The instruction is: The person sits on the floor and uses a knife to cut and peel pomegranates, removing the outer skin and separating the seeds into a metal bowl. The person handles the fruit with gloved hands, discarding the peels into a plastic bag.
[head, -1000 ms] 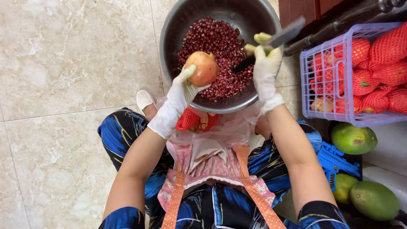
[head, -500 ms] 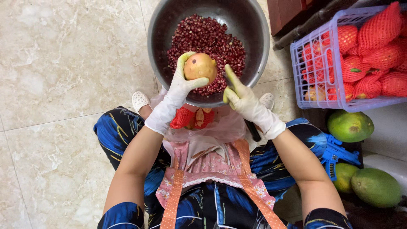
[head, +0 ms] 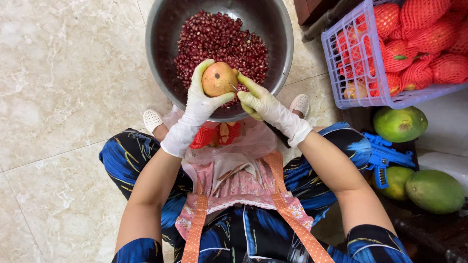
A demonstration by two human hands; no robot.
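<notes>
Left hand [head: 197, 104], gloved, cups our pomegranate [head: 219, 78] over the steel bowl [head: 161, 44] of loose seeds [head: 219, 39]; right hand [head: 261, 100] pinches a knife, its tip at the rind. We judge scoring is underway, needing a shallow, steady cut.

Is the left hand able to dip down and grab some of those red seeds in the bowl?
Probably not right now. The left hand is full, wrapped around the pomegranate. The red seeds lie right below in the metal bowl, uncovered, so only the fruit gets in the way.
</notes>
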